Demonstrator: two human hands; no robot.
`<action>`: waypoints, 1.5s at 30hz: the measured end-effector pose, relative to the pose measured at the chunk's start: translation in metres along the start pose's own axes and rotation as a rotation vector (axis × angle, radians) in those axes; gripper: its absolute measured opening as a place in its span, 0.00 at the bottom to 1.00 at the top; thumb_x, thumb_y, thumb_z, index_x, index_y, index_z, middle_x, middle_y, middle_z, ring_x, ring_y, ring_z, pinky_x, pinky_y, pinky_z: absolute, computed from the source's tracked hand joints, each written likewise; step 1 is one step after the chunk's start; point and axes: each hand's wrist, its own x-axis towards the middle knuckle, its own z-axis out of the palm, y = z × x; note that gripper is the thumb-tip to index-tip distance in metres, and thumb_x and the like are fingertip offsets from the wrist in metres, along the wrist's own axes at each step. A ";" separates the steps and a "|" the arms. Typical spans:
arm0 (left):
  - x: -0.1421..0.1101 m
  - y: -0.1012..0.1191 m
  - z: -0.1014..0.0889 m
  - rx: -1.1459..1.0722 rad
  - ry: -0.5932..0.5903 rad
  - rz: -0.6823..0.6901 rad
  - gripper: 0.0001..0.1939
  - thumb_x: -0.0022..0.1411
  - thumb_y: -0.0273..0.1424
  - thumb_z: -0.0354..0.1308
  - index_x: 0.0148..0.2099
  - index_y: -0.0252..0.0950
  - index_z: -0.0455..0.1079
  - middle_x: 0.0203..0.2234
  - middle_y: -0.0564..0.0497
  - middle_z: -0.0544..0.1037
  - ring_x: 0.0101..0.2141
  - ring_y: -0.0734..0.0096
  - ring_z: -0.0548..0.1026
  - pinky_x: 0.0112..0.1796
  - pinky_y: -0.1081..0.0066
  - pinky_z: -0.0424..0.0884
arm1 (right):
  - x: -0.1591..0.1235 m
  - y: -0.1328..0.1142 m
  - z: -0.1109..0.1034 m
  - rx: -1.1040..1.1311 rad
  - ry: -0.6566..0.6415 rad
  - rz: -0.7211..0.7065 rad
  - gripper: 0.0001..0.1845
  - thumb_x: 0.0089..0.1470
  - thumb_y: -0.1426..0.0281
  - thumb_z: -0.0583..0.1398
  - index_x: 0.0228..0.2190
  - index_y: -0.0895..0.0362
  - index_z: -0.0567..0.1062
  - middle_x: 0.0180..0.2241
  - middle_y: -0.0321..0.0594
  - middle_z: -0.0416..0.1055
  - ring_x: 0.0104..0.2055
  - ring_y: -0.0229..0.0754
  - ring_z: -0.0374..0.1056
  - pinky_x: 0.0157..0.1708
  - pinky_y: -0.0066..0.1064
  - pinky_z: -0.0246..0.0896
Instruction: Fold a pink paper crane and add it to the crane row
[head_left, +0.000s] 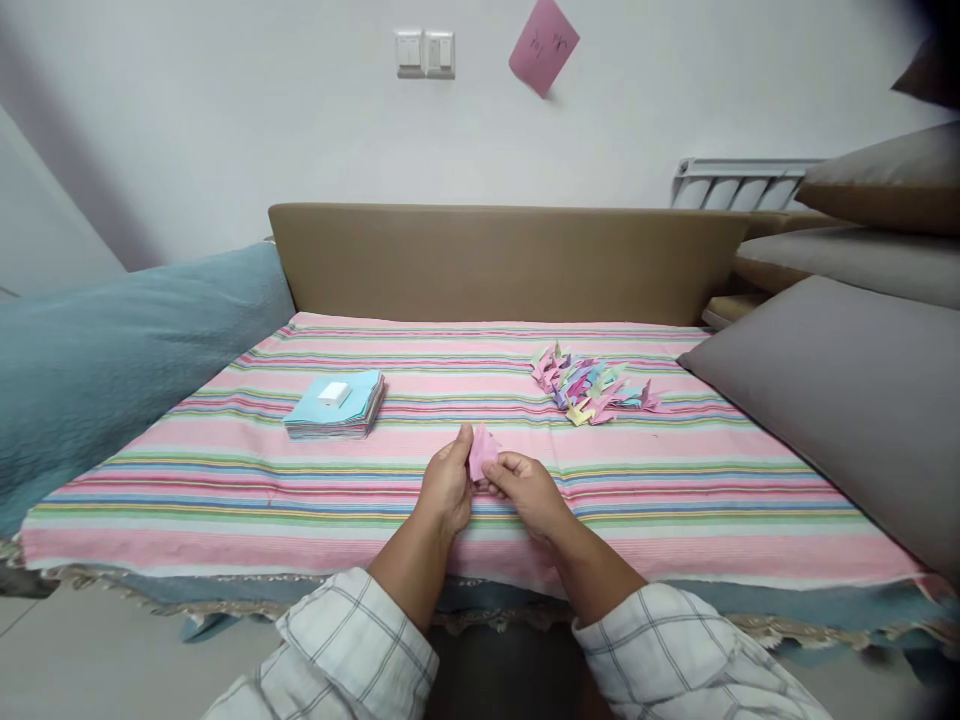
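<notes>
A small pink piece of folded paper (481, 453) is held up between my two hands, above the front middle of the striped cloth. My left hand (448, 482) grips its left side, with the thumb pointing up along it. From the right, my right hand (527, 490) pinches its lower edge between thumb and fingers. Some of the fingers behind the paper are hidden. Beyond my right hand lies a pile of folded paper cranes (592, 385) in pink, purple, blue, green and yellow. To the left stands a stack of square paper (337, 405), light blue on top.
A small white block (334, 394) rests on the paper stack. The striped cloth (225, 460) covers the sofa seat, with a brown backrest (495, 262) behind. Grey cushions (847, 400) lean at the right; a blue-covered armrest (142, 350) bounds the left. A pink note (544, 48) hangs on the wall.
</notes>
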 end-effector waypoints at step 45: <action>0.069 -0.029 -0.007 -0.031 0.088 0.158 0.19 0.41 0.39 0.70 0.34 0.30 0.76 0.24 0.50 0.77 0.28 0.73 0.74 0.34 0.72 0.72 | 0.061 0.023 -0.030 -0.156 0.210 -0.232 0.18 0.44 0.64 0.63 0.39 0.57 0.76 0.38 0.43 0.74 0.38 0.43 0.69 0.41 0.35 0.64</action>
